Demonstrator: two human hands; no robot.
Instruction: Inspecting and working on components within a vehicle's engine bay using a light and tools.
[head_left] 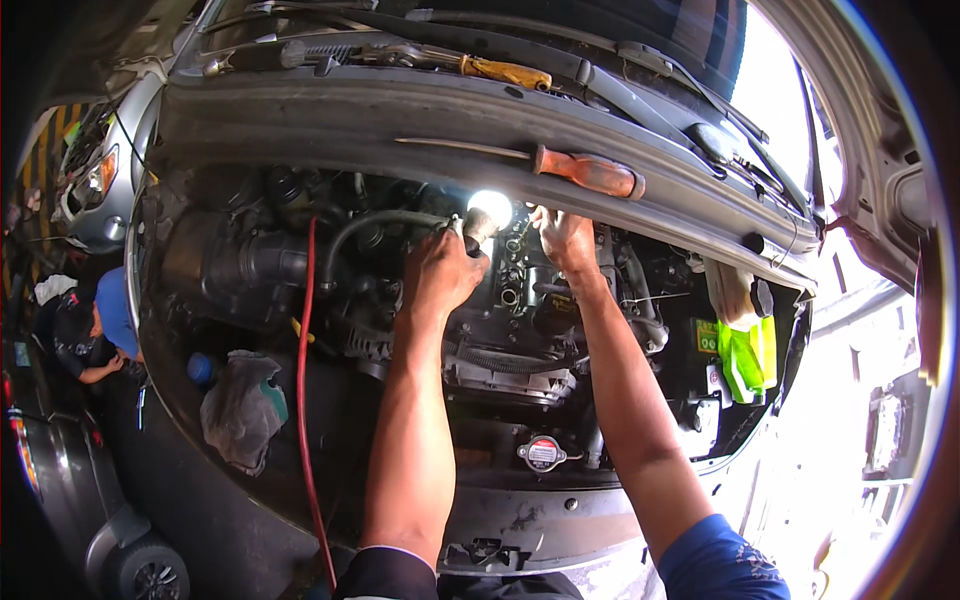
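Observation:
My left hand (443, 268) is closed around the dark socket of a lit light bulb (489, 210), over the back of the engine (510, 290). The glare whitens the bulb and washes out what lies around it. To the right of the bulb, my right hand (567, 242) reaches in under the cowl edge, its fingers bent together at the engine's rear. Whatever those fingers grip is too small and bright to make out. Just above this hand, a screwdriver with an orange-red handle (590, 173) lies along the cowl ledge.
A red hose (304, 400) runs down left of my left arm, beside a grey rag (241, 412). Behind, a yellow-handled tool (505, 72) rests near the wipers. A radiator cap (541, 454) sits in front; a yellow-green cloth (748, 360) hangs right. A person (90, 325) crouches far left.

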